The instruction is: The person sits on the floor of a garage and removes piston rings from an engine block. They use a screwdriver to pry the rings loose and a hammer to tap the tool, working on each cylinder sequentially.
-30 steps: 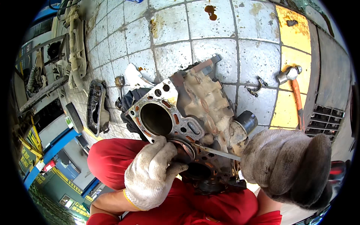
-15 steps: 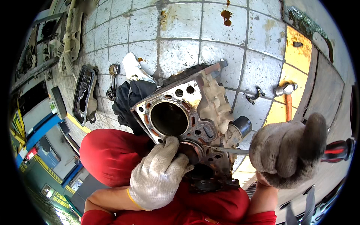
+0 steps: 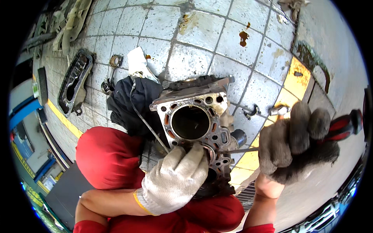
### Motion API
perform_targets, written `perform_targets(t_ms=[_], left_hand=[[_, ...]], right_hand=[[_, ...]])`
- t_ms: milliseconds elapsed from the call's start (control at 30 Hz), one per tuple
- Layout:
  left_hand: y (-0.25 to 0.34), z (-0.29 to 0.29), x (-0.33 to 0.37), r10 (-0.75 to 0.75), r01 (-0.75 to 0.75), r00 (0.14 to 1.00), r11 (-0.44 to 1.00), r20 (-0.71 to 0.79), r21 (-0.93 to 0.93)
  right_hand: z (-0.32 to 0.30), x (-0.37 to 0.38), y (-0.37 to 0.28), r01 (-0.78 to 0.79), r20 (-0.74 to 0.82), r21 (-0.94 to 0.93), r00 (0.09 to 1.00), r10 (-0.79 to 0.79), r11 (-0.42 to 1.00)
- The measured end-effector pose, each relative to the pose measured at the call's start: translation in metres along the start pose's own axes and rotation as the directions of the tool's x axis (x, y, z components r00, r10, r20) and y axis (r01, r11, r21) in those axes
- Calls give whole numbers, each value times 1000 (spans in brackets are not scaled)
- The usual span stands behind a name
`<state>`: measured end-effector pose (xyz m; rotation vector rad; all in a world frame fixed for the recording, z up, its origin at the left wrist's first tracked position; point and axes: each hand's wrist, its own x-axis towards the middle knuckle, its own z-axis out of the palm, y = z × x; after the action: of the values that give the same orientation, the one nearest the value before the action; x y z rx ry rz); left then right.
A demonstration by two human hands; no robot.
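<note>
An engine block (image 3: 223,97) stands between my knees, its bores facing up. My left hand (image 3: 175,180), in a pale knitted glove, has its fingers curled at the rim of the middle bore, beside a round metal edge (image 3: 210,152). What they grip is hidden. A thin grey metal strip (image 3: 147,123) runs from these fingers toward a black cloth (image 3: 130,101); whether I hold it cannot be made out. My right hand (image 3: 293,149), in a dirty grey glove, closes around a screwdriver (image 3: 344,126) with a red and black handle. Its shaft reaches left to the block.
A hammer head (image 3: 279,110) shows behind my right hand, near a small curved metal cap (image 3: 251,112). Left of the block lie a white cloth (image 3: 138,64), a connecting rod (image 3: 112,75) and a long black oil pan (image 3: 75,85). Oil stains mark the tiles (image 3: 194,62).
The whole view has shifted and turned. My right fingers have loosened and the thumb has dropped. My left fingers sit farther over the middle bore. The thin metal strip now shows beside them.
</note>
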<state>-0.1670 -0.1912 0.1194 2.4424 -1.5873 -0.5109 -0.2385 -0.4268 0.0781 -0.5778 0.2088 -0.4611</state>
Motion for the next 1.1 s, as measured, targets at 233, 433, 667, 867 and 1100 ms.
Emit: perform_targets(t_ms=[233,433,667,867,1100], left_hand=[[-8,13,-2,45,-45,992,999,-119,5],[16,20,-14,-177,175,984,981,-20,-83],[12,16,-6,-311,304,950,939,-25,-163],[8,23,-7,-258,239,957,960,-132,-148],[7,28,-3,-272,247,958,944,-93,-217]], right_hand=[[15,24,1,-36,76,-69,996,41,997],[28,51,16,-135,200,-121,967,157,983],[41,53,22,-268,100,-97,956,277,959],[43,62,27,-214,135,-212,960,246,953],[46,64,26,-232,157,-251,948,276,940]])
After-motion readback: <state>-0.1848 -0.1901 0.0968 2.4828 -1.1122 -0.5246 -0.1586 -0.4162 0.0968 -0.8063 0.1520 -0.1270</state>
